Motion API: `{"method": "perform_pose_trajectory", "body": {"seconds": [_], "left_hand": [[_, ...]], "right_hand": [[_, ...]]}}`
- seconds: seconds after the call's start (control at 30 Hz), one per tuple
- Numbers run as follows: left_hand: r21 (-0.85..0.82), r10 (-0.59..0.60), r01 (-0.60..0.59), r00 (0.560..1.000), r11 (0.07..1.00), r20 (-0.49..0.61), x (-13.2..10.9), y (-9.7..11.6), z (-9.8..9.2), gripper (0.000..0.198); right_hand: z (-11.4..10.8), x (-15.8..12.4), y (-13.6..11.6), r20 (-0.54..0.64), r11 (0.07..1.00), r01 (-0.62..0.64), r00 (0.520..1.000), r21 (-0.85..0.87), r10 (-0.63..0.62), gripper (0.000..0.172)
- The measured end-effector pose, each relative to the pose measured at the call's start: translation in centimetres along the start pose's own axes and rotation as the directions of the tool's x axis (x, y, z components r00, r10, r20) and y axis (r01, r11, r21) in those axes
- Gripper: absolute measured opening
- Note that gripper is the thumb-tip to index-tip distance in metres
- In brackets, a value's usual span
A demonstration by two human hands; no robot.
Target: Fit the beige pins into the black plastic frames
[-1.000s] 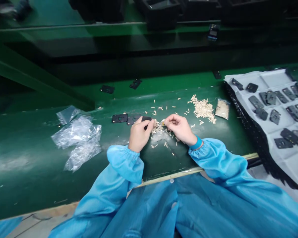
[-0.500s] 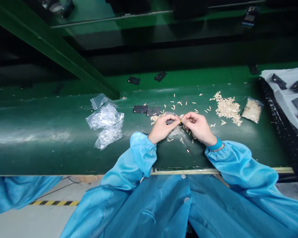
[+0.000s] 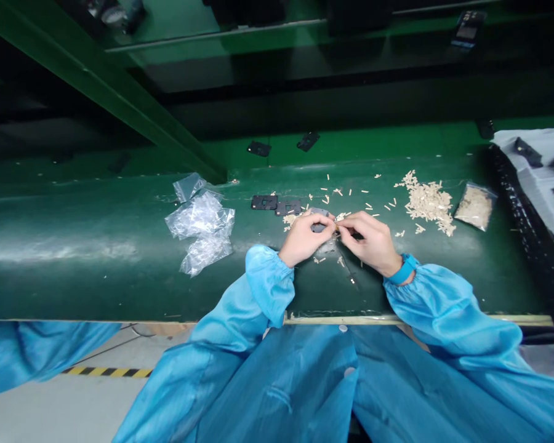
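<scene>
My left hand [image 3: 302, 239] is closed in a pinch around a small grey plastic part [image 3: 320, 227], which shows in the gap between thumb and forefinger. Close against it, my right hand [image 3: 368, 239] pinches at a tiny yellowish piece [image 3: 337, 227]; the fingertips hide most of it. Both hands are low over the green bench. Short beige strips [image 3: 290, 220] lie scattered around them. Just beyond my left hand lie two flat black plastic parts [image 3: 264, 202] with cut-outs, side by side.
A heap of beige strips [image 3: 428, 203] and a clear bag of strips [image 3: 475, 206] lie to the right. Crumpled clear bags [image 3: 200, 221] are at left. Further back are two black parts [image 3: 308, 141]. A white-lined tray [image 3: 512, 140] stands far right; a green beam [image 3: 133, 101] slants overhead.
The view has shifted slightly, moving the bench contents a little to the right. My right hand has turned a little, its fingers more bent; both hands stay together at the small part.
</scene>
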State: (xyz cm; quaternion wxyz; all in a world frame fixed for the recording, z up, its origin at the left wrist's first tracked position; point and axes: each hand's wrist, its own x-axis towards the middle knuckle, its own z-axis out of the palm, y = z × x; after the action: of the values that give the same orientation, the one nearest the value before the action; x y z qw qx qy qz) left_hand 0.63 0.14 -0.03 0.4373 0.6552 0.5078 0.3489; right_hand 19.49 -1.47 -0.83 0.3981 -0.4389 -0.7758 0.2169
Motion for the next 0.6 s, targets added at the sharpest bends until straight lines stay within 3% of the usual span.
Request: {"method": "perform_pose_trajectory", "body": {"seconds": [0.2, 0.37, 0.6], "left_hand": [[0.005, 0.010, -0.010, 1.000, 1.000, -0.009, 0.05, 0.01, -0.04, 0.009], [-0.027, -0.038, 0.038, 0.999, 0.999, -0.015, 0.01, -0.24, -0.11, 0.010], [0.055, 0.056, -0.056, 0.998, 0.997, -0.011, -0.23, -0.85, 0.26, 0.007]], "right_hand": [[-0.20, 0.11, 0.09, -0.037, 0.999, -0.043, 0.998, -0.017, 0.042, 0.012], [-0.11, -0.07, 0.23, 0.008, 0.999, 0.045, 0.999, -0.023, -0.044, 0.015], [0.34, -0.10, 0.05, 0.024, 0.993, 0.074, 0.997, -0.091, -0.072, 0.015]]}}
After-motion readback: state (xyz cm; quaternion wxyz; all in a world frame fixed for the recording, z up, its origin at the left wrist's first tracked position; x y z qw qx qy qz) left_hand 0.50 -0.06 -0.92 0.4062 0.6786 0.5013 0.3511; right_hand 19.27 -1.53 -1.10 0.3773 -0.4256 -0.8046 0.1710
